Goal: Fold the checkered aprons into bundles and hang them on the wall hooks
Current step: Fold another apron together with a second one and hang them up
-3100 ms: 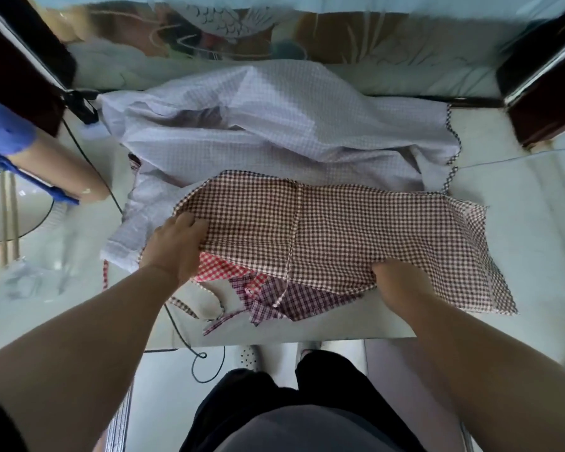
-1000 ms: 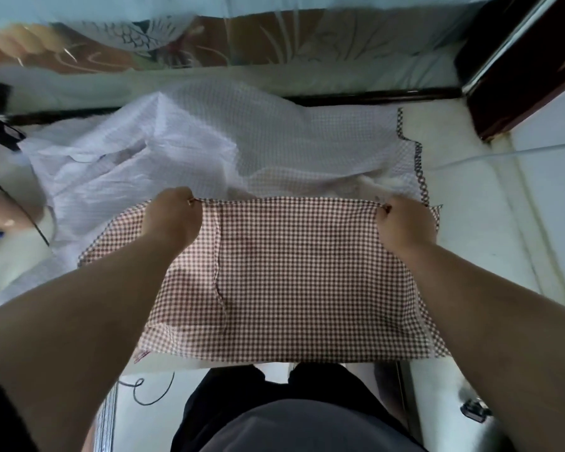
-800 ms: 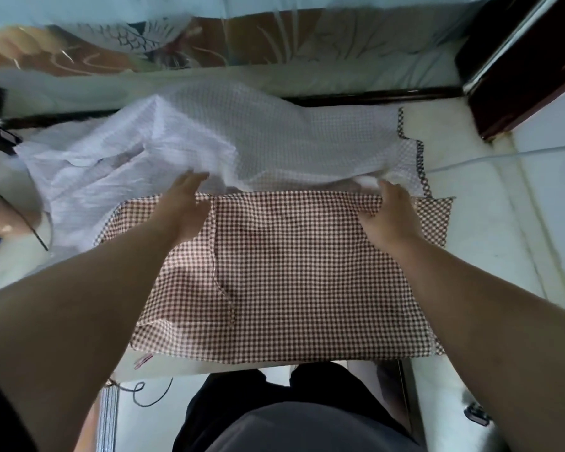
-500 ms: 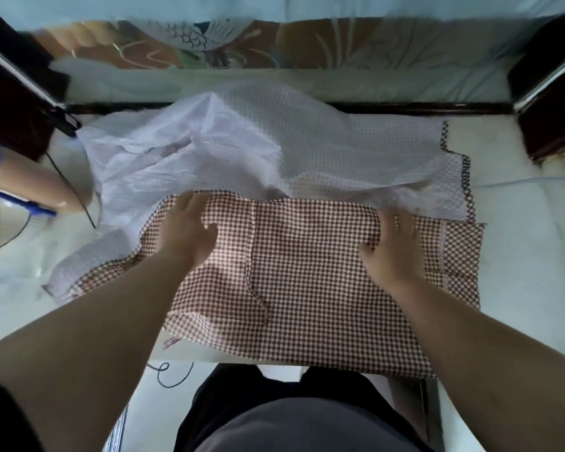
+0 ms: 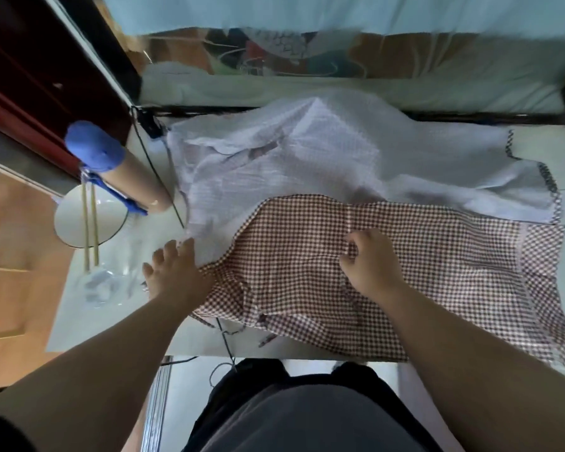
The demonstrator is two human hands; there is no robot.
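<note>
Lying across a glossy white table (image 5: 79, 324), a brown-and-white checkered cloth apron (image 5: 444, 256) spreads from the middle toward 3 o'clock. Its 4 o'clock corner droops past the table edge and is cut off by the frame. At 12 o'clock sits a rumpled pale lilac fine-checked apron (image 5: 310, 151); which cloth overlaps at 10 o'clock is unclear. The right hand (image 5: 371, 264) pinches a fold mid-apron, fingers curled. The left hand (image 5: 173, 272), at 9 o'clock, rests with fingers straight and spread, covering that corner.

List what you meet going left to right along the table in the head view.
Round white plate → left hand, fingers straight → right hand pinching the brown checkered apron → pale apron's dark-stitched edge.
</note>
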